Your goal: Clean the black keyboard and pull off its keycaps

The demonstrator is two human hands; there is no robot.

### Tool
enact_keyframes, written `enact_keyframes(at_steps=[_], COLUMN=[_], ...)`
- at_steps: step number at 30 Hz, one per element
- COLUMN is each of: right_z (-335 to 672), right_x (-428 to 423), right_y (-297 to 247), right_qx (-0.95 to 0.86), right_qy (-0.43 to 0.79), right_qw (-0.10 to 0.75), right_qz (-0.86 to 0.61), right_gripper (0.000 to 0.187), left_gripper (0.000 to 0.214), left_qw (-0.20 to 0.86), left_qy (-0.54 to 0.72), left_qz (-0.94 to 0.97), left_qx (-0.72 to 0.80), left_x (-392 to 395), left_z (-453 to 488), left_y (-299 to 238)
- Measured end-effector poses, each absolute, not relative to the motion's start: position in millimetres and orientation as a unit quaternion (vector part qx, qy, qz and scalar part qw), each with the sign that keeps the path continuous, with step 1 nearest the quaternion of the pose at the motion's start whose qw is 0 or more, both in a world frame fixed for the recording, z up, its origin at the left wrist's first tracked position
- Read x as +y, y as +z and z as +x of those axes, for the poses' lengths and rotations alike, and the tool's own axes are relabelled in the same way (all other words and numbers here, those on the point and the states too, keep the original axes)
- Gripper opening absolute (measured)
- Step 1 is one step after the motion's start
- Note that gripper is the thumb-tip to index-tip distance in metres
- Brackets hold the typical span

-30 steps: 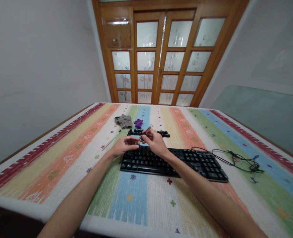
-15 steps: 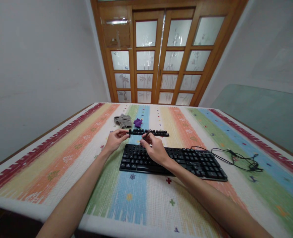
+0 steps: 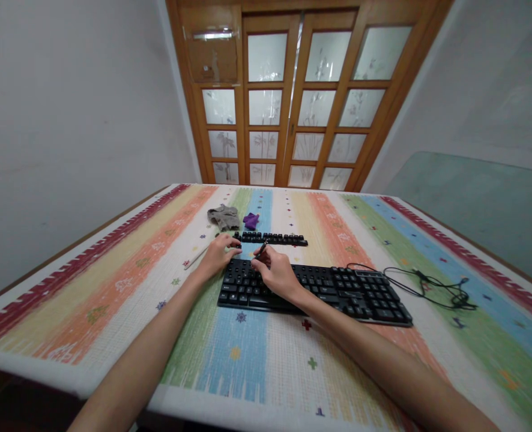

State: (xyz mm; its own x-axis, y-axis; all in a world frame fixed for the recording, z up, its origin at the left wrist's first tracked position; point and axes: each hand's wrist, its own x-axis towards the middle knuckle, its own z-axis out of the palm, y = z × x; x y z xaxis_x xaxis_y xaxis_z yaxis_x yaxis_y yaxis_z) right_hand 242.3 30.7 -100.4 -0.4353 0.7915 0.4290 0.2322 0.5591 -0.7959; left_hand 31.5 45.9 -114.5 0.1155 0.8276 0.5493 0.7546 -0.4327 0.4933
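Observation:
A black keyboard [image 3: 338,289] lies across the middle of the striped tablecloth. Beyond it, a row of loose black keycaps [image 3: 275,239] sits on the cloth. My left hand [image 3: 218,255] rests at the keyboard's far left corner, its fingertips at the left end of the keycap row, fingers curled. My right hand [image 3: 277,273] hovers over the keyboard's left half, pinching a thin dark tool [image 3: 261,248] that points toward the keycaps.
A grey cloth [image 3: 223,217] and a small purple item [image 3: 250,220] lie behind the keycaps. A thin pale stick [image 3: 196,258] rests left of my left hand. The keyboard's black cable [image 3: 432,291] coils at the right. Wooden glass-paned doors [image 3: 293,102] stand behind the table.
My left hand moved away from my right hand to the left end of the keycap row. My right hand lowered the tool toward the keyboard.

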Motion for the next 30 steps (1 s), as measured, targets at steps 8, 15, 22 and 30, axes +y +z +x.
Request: enact_keyframes(at_steps=[8,15,22,30], right_z=[236,225,220,220], right_x=[20,32,45,58], right_y=[-93,-79,-75,-83], right_qx=[-0.884,-0.881,-0.842,-0.793], right_qy=[0.209,0.198,0.297,0.380], right_qw=[0.312,0.267,0.275,0.278], right_qz=[-0.278,-0.336,-0.357,-0.386], right_gripper=[0.014,0.017,0.012,0.005], left_gripper=[0.009,0.015,0.012,0.015], left_qw=[-0.013,-0.048,-0.064,-0.056], left_qy=[0.334,0.269,0.247,0.281], left_qz=[0.787,0.810,0.807,0.793], left_qx=[0.519,0.518,0.533,0.537], left_x=[65,81,86,90], left_z=[32,28,28,20], left_y=[-119,-122,-122,-129])
